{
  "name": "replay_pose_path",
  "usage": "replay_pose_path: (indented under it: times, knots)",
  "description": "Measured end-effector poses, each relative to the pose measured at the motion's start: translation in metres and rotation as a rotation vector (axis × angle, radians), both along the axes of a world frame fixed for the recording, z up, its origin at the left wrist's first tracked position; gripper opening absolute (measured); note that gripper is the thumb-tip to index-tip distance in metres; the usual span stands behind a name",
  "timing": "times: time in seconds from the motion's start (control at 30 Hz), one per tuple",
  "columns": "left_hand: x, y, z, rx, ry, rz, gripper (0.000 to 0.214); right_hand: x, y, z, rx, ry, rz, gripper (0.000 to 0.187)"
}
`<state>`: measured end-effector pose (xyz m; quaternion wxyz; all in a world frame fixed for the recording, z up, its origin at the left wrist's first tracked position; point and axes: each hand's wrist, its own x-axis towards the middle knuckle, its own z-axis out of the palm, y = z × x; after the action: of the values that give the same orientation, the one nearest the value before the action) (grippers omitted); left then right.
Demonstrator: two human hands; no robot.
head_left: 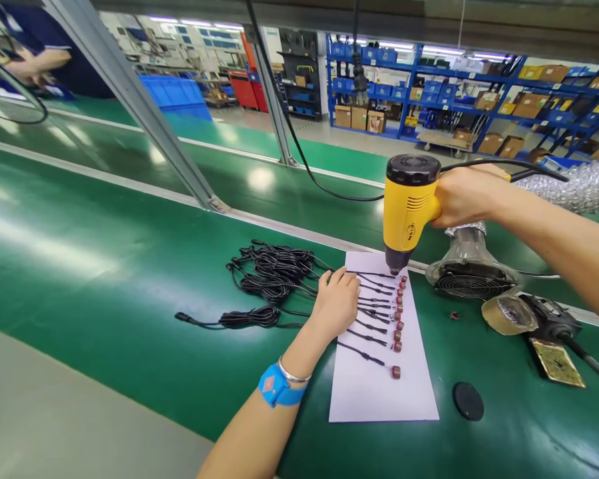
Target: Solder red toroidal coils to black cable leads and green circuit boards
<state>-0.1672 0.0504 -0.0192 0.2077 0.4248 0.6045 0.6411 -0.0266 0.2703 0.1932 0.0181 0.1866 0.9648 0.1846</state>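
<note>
My right hand (462,196) is wrapped round the handle of a yellow heat gun (404,213), whose nozzle points down close above the far end of a white sheet (374,399). Across that sheet lies a row of black cables (374,358), their ends toward small round copper-coloured parts (396,372) with reddish edges. My left hand (337,299) is over the cables at the sheet's left side, fingers bent down at the farthest cable; the fingertips' undersides are hidden. Coiled black cable bundles (274,266) lie left of it. A blue strap circles my left wrist.
Right of the sheet are a fume extractor hood (472,266), a round tin (509,313), a soldering iron stand with a sponge (556,362) and a black disc (468,400). A metal post (144,106) rises from the green bench. Another person's arm (40,63) shows far left.
</note>
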Motion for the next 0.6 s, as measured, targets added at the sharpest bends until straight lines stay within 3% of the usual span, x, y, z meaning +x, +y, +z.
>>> replay_pose_path:
  times: [0.37,0.6]
  knots:
    - [-0.002,0.000,-0.006,0.058,0.355,0.085,0.010,-0.011,-0.004,0.004,0.067,-0.142,0.068,0.026]
    - [-0.002,0.001,-0.008,-0.044,0.473,0.113,0.014,-0.012,-0.005,0.005,0.060,-0.176,0.107,0.030]
